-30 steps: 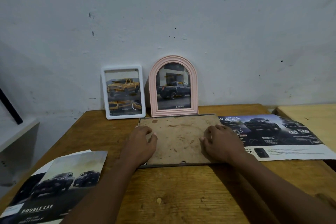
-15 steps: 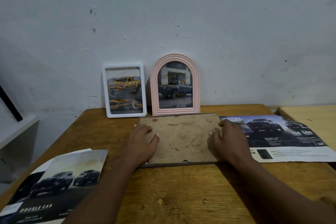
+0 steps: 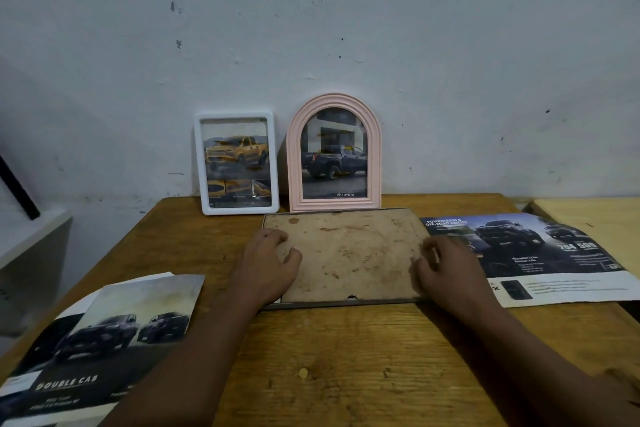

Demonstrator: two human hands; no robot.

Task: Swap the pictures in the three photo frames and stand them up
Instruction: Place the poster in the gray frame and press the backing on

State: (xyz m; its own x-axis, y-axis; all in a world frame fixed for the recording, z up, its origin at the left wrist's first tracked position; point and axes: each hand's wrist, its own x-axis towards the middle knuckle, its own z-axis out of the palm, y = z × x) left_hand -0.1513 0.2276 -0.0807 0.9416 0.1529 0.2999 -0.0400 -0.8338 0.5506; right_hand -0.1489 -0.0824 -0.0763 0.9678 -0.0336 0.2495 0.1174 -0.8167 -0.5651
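The face-down frame [image 3: 346, 253] lies toward the desk's [image 3: 346, 357] far edge, long axis running left to right. Curled fingers clasp each short end, left grip [image 3: 266, 263] and right grip [image 3: 446, 267] equally close.

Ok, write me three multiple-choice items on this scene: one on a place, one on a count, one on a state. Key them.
1. The pink arched frame stands
A. left of the white frame
B. in front of the white frame
C. right of the white frame, by the wall

2. Frames standing upright:
A. one
B. two
C. three

3. The frame under the left hand and right hand lies
A. flat, back side up
B. flat, glass up
C. propped on the wall

Key: 1 C, the pink one is to the white one's right; 2 B, only the white and pink ones stand; 3 A, its stained brown back faces up on the table.
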